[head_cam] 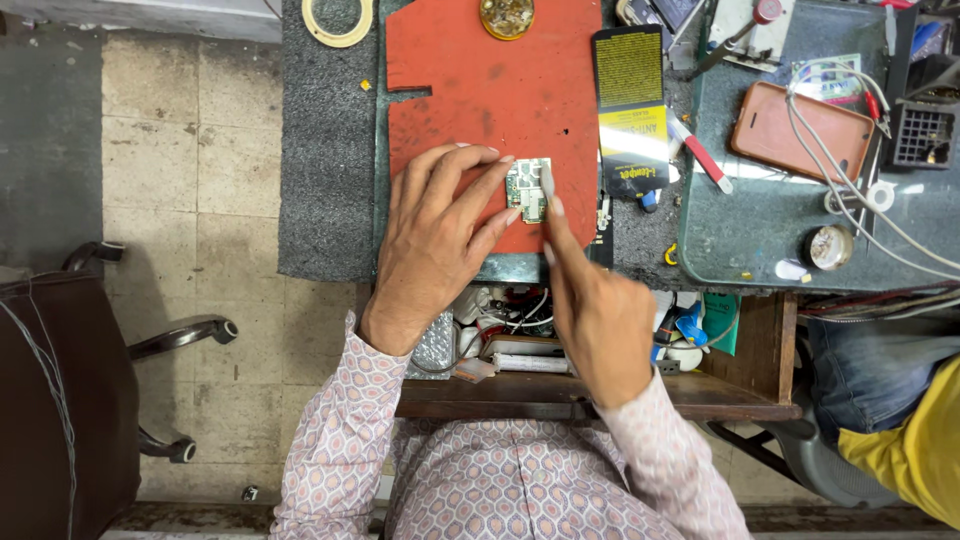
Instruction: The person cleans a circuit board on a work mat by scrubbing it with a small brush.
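Observation:
A small green circuit board (526, 188) lies on a red mat (500, 90) on the workbench. My left hand (435, 240) presses its fingertips on the board's left edge and holds it down. My right hand (595, 310) grips a thin grey tool (546, 182) whose tip rests on the board's right side. Both sleeves are patterned pink and white.
A black and yellow package (631, 110) lies right of the mat. A phone in an orange case (800, 128) with white cables sits on a glass plate (740, 230). An open drawer (620, 395) with clutter is below. A tape ring (338, 25), an office chair (70, 380), and another person's leg (880, 380) are nearby.

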